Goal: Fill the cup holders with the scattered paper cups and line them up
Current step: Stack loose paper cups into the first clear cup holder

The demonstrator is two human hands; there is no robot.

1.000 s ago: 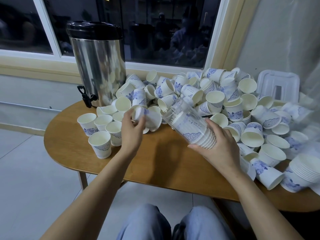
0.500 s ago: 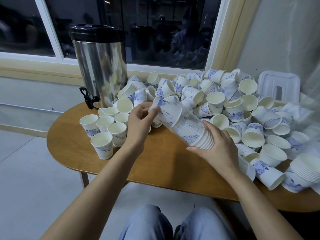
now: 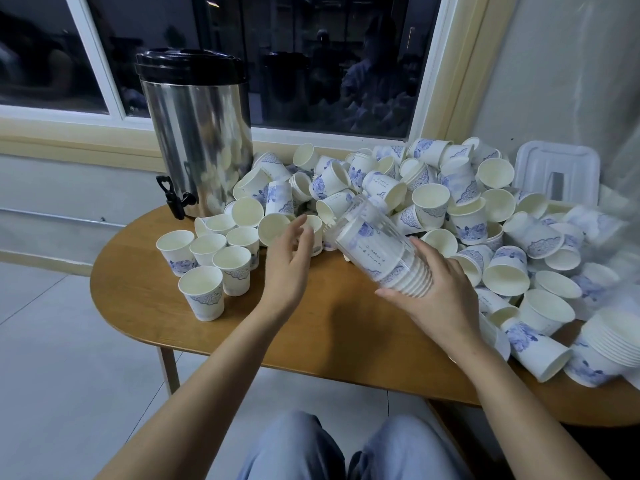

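- A rounded wooden table [image 3: 145, 299] stands against the wall under a window [image 3: 311, 57]. The glass is dark and shows dim reflections, and the frame is cream.
- The floor [image 3: 52, 358] is pale tile. One table leg [image 3: 169, 368] shows below the near edge.
- At the back left of the table is a stainless steel drinks urn [image 3: 197, 140] with a black lid. Its black tap [image 3: 173, 197] faces the left end.
- A heap of paper cups [image 3: 429, 202], white with blue print, covers the back and right of the table, most of them on their sides.
- A small group of upright cups [image 3: 207, 258] stands just in front of the urn, with bare wood around it.
- A white plastic lid [image 3: 557, 171] leans at the back right against a pale wall [image 3: 554, 64].
- A nested stack of cups [image 3: 609, 344] lies at the right edge.
- The right hand [image 3: 440, 296] grips a clear cup holder [image 3: 374, 247] above the middle of the table. It is tilted away and partly filled with stacked cups, whose rims are at the hand's end.
- The left hand [image 3: 287, 268] holds nothing. Its fingers are loosely spread towards a cup [image 3: 313, 230] at the heap's edge, and I cannot tell whether they touch it.
- Knees in light blue trousers [image 3: 294, 448] show at the bottom.
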